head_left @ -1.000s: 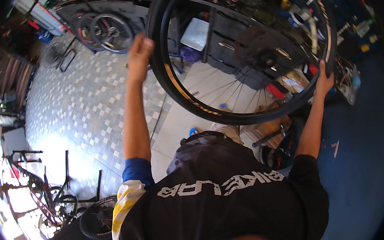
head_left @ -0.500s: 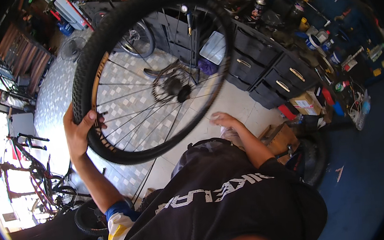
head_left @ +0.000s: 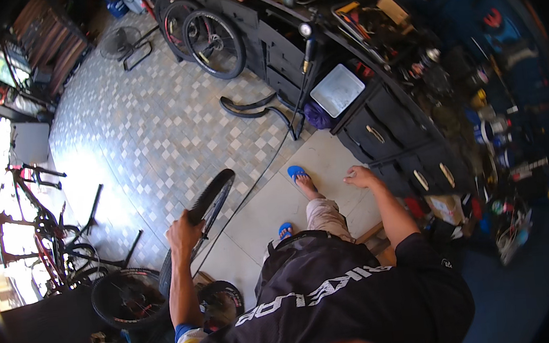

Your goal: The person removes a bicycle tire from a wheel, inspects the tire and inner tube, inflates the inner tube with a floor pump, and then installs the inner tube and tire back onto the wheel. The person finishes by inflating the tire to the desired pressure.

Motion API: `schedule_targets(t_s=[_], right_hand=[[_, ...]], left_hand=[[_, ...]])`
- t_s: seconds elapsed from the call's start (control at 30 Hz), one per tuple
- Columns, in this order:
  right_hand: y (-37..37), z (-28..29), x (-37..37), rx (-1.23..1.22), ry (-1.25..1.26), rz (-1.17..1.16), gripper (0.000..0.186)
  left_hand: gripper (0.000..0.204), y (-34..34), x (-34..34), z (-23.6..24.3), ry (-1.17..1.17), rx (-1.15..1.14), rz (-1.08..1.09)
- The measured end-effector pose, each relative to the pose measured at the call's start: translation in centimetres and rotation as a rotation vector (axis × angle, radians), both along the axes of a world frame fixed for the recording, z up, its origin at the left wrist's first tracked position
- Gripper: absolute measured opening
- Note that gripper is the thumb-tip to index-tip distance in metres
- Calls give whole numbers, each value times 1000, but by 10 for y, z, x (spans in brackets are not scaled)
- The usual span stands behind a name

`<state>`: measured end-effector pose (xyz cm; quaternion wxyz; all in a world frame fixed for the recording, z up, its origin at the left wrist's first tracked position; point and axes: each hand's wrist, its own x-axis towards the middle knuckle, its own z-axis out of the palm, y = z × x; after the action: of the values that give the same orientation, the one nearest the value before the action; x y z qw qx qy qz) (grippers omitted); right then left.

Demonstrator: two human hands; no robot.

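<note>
My left hand (head_left: 184, 233) is wrapped over the top of a bicycle wheel (head_left: 213, 191) with a black knobbly tyre. The wheel hangs low at my left side, turned so that it shows nearly edge-on. My forearm hides part of it, and whether its lower edge touches the floor I cannot tell. Out to the right, my right hand (head_left: 361, 177) is in the air over the pale floor tiles with nothing in it, its fingers loosely bent and apart. The nearest thing to it is the dark drawer cabinet (head_left: 375, 127).
A hose (head_left: 250, 188) with a gauge (head_left: 305, 30) runs across the floor. Black tyre strips (head_left: 250, 111) lie by the cabinet, near a grey tray (head_left: 338, 91). Two wheels lean farther back. Another wheel (head_left: 129, 298) and a red-black bicycle (head_left: 48, 237) stand left; tools crowd the right bench.
The wheel has come down from upright before me to my left side and turned edge-on, still in my left hand. My right hand has shifted right, and the view has moved.
</note>
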<state>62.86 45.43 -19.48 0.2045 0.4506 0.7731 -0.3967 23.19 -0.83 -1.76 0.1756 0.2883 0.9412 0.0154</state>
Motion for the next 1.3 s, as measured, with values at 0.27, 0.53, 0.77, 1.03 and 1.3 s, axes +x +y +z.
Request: schedule_targets(t_s=[0.27,0.53,0.77,1.03,1.3], right_hand=[[220,-42,-215,395,511,-244,80],[361,-48,-379,352,719,-761,82],[315,-49,-418,14,737,-1135,54],[264,18,-416,-187,1096,-774,15],[27,120,-383,-254,1225,369,59]], left_hand=[[52,1,19,-35,-126,174,726],[47,11,101,-112,-193,488,1234],[54,30,205,-173,-140,445,1582],[61,39,286,-260,-236,321,1718],[72,-3,327,-259,85,381,1628]])
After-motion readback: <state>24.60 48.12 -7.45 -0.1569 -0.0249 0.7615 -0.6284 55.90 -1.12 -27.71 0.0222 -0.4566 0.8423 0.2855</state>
